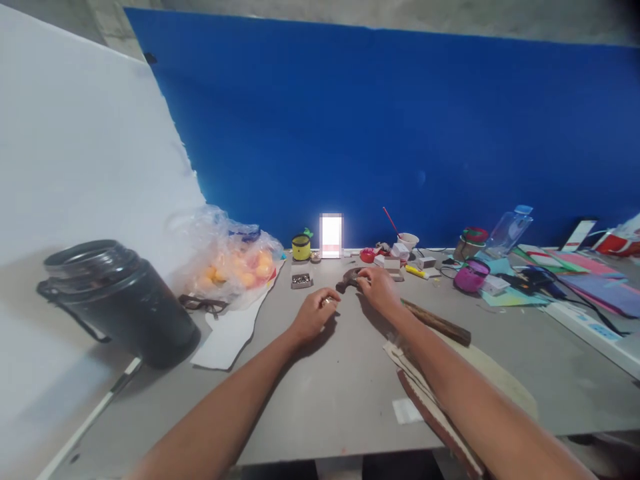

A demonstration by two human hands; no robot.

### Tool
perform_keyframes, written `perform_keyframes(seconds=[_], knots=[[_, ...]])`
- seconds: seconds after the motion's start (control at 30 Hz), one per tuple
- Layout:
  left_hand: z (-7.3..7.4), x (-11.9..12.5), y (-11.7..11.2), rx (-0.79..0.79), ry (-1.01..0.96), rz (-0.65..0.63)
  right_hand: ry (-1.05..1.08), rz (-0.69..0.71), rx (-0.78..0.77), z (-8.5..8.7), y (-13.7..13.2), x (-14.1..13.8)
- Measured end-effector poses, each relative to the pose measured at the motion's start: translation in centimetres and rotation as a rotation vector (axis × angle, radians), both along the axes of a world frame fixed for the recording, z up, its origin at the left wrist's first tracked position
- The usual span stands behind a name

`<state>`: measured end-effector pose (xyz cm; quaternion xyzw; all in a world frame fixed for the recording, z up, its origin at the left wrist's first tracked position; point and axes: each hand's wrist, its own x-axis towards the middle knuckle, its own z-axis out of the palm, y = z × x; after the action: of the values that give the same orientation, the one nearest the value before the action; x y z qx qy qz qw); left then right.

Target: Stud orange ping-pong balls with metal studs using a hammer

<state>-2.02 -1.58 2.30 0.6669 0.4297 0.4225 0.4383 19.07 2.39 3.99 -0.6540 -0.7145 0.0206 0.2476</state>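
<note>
- Clock read on the grey tabletop [320, 393]: centre between the two hands, 12 away from the wearer.
- Hammer [351, 278]: metal head just past the right fingertips at 12, wooden handle [443, 323] out toward 4, partly under the right forearm.
- Right hand [379, 288], at 2: grasping the hammer close behind its head; exact finger wrap hidden.
- Left hand [316, 313], at 8: fingers curled, pinching a small shiny item [329, 302]; can't tell what or how many.
- Handling, judged: hammer probably head-heavy, rigid, not fragile. Handle looks worn and smooth, maybe a bit slick. Gripping near the head should give control but little swing; rear of the handle is the better hold for leverage.
- Small shiny item probably light, hard, easy to drop; fingertip pinch suits it.
- Shallow box [301, 282] with small metal bits at 10, near the left hand, not touching.
- Layered sole-shaped piece [505, 380] at 4, below the handle; looks flat and bendable.
- Yellow cutter [416, 271] at 2, near small boxes; paper cup [411, 240] with red stick at 1.
- Farther off: bagged oranges [245, 270] at 10, dark flask [125, 303] at 9, power strip [590, 337] at 4.
</note>
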Motion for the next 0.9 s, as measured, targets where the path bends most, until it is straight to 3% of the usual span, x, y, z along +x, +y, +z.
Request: perform_keyframes(seconds=[0.13, 0.23, 0.33, 0.53, 0.7, 0.9], knots=[[-0.4, 0.4, -0.7, 0.187, 0.181, -0.076, -0.101, 0.207, -0.135, 3.3, 1.3, -3.4], [-0.6, 0.1, -0.3, 0.213, 0.206, -0.038, -0.293, 0.306, -0.145, 5.9, 2.5, -7.5], [-0.6, -0.5, 0.4, 0.190, 0.195, 0.026, -0.398, 0.394, -0.269, 7.1, 3.8, -11.7], [-1.3, -1.0, 1.6, 0.176, 0.145, 0.048, -0.458, 0.445, -0.370, 6.5, 5.6, -16.5], [-2.1, -1.0, 2.3, 0.143, 0.081, 0.044, -0.470, 0.428, -0.361, 5.9, 6.0, -17.2], [-2.1, -1.1, 2.4, 0.110, 0.066, 0.034, -0.475, 0.432, -0.341, 5.6, 6.5, -17.1]])
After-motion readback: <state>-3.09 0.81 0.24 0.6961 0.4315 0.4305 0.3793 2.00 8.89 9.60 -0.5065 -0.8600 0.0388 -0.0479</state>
